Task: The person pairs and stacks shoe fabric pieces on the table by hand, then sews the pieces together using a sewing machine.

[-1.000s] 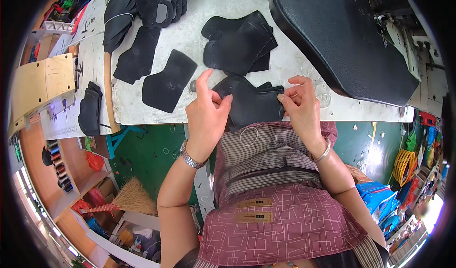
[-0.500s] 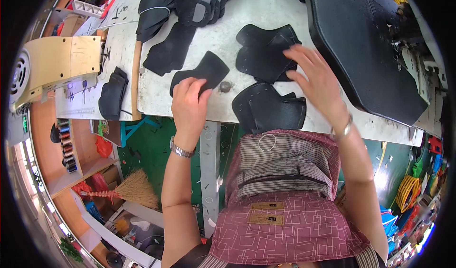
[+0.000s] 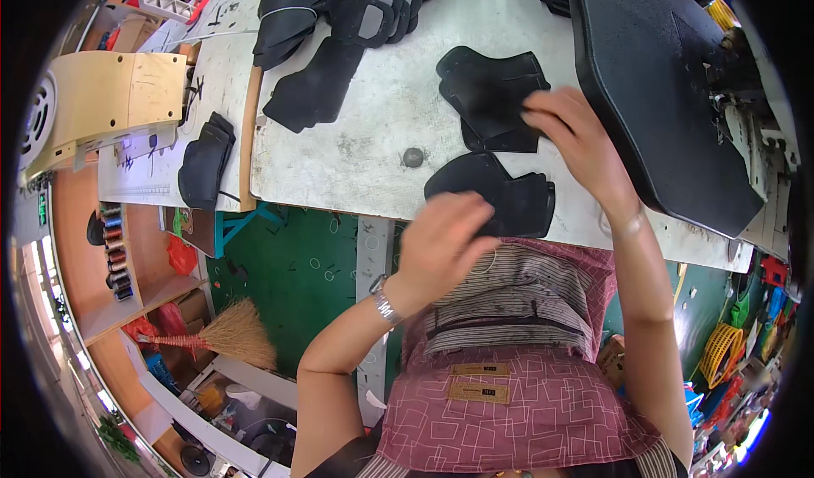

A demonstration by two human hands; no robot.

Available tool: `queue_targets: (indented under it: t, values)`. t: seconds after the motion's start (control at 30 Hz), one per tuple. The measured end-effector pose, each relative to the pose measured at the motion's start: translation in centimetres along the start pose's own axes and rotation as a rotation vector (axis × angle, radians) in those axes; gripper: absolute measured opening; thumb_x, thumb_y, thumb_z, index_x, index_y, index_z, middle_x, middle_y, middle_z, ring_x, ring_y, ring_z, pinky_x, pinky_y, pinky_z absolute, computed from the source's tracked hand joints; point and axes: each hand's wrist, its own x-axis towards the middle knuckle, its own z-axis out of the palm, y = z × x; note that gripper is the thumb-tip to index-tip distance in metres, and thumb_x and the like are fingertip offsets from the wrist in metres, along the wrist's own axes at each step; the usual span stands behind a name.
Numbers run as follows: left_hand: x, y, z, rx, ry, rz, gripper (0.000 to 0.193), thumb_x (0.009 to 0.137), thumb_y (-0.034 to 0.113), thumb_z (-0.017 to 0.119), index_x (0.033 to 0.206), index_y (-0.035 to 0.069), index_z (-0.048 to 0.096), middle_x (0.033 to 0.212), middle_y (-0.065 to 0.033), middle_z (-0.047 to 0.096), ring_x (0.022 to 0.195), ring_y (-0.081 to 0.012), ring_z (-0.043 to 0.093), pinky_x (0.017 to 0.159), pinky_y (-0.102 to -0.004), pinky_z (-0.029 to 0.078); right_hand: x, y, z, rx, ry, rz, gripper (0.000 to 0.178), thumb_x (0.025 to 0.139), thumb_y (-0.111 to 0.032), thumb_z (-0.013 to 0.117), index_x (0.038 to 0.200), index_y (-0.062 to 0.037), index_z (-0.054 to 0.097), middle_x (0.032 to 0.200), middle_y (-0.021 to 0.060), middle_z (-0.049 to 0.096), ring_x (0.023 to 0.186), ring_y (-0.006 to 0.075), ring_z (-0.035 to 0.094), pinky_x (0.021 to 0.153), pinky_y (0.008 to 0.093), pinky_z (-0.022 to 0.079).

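Note:
My left hand [image 3: 449, 241], smeared by motion, is over the left edge of the near stack of black leather-like cut pieces [image 3: 517, 205]. Its fingers and thumb are apart, with nothing seen between them. By the right edge of the farther stack of black cut pieces [image 3: 487, 92] is my right hand [image 3: 585, 139], fingers bent and thumb slightly apart. Its fingertips overlap that edge; whether they touch it I cannot tell. Both stacks lie flat on the white worktable [image 3: 365, 156], with slightly fanned edges.
More black pieces [image 3: 314, 84] and a tied bundle [image 3: 288, 20] lie at the far left. A black padded board [image 3: 653, 105] bounds the right side. Left stands a cream sewing machine [image 3: 127, 97], near another small black stack [image 3: 206, 164]. A round knob [image 3: 413, 157] sits on the tabletop.
My left hand has moved right and nearer, from the single black piece to the near stack. That piece is gone from its spot. The farther stack's top outline differs; my right hand stays beside it.

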Motion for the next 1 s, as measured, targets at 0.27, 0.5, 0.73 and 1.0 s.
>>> queue_targets:
  t: [0.27,0.5,0.73,1.0]
  values:
    - [1.7,2.4,-3.8,-0.432,-0.042,-0.345,0.021,0.075,0.000,0.071,0.095,0.003,0.069,0.081,-0.0096,0.069,0.069,-0.0186,0.066,0.061,-0.0255,0.050,-6.7,-4.8,-1.3,0.471,-0.290,0.615,0.018,0.078,-0.003,0.069,0.096,-0.0007,0.067,0.078,0.0054,0.066,0.067,0.0100,0.060,0.061,0.0250,0.050]
    - [1.6,2.6,-4.1,-0.181,-0.064,0.083,0.023,0.069,0.003,0.070,0.092,0.004,0.068,0.093,-0.0105,0.070,0.076,-0.0196,0.067,0.064,-0.0282,0.052,-8.9,-2.7,-1.7,0.934,-0.178,0.702,0.010,0.080,-0.003,0.068,0.088,-0.0007,0.064,0.080,0.0027,0.063,0.071,0.0065,0.058,0.063,0.0196,0.047]
    - [0.2,4.9,-5.5,-0.221,-0.106,0.303,0.033,0.066,0.002,0.063,0.099,0.002,0.066,0.096,-0.0120,0.070,0.078,-0.0254,0.067,0.068,-0.0312,0.054,-11.4,0.8,-2.6,1.245,0.582,0.640,0.022,0.089,-0.025,0.060,0.088,-0.0027,0.060,0.095,0.0085,0.060,0.088,0.0183,0.054,0.078,0.0341,0.044]
    - [0.0,3.4,-2.4,-0.942,0.032,-0.789,0.025,0.085,-0.004,0.060,0.110,-0.003,0.061,0.090,-0.0052,0.059,0.081,-0.0083,0.057,0.069,-0.0214,0.048,-12.1,-4.2,-0.5,0.862,0.042,0.583,0.047,0.083,-0.001,0.066,0.122,-0.0025,0.040,0.091,0.0073,0.060,0.075,0.0068,0.054,0.066,0.0207,0.043]
